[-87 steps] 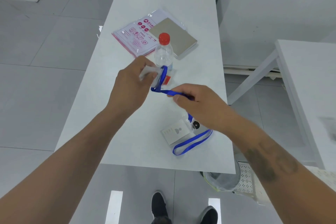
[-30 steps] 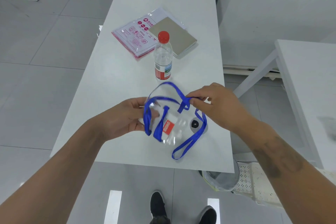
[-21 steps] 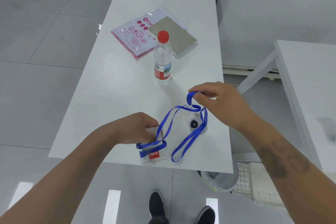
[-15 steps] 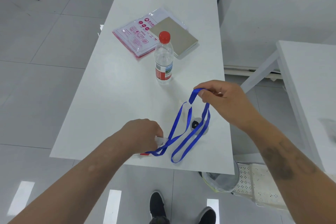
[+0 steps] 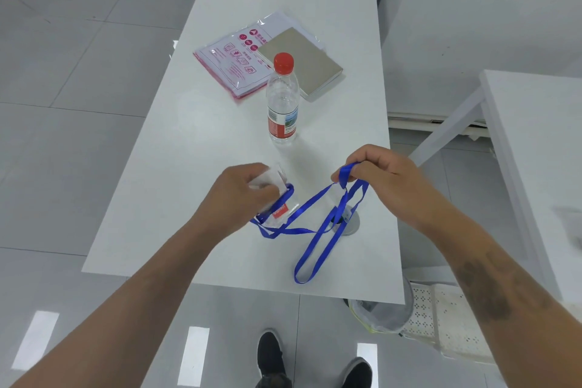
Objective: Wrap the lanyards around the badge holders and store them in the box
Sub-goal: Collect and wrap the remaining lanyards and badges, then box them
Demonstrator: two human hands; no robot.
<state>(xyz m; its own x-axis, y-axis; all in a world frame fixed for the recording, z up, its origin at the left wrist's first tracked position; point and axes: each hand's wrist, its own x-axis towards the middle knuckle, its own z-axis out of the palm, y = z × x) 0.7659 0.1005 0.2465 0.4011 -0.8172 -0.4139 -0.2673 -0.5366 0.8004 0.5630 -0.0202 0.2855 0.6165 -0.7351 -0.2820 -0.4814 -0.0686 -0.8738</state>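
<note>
White table [image 5: 220, 142] on glossy grey tiled floor [image 5: 63, 123].

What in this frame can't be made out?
- Badge holder, head view: mostly hidden under the left hand; its card cannot be read.
- Storage box: not identifiable.
- Lanyard: its turns around the holder cannot be counted.
- Right hand: curled fingers hide its pinch on the lanyard.

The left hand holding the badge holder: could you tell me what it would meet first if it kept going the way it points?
Probably the water bottle. The left hand points up the table and slightly right, toward it; depth is unclear from one view.
</note>
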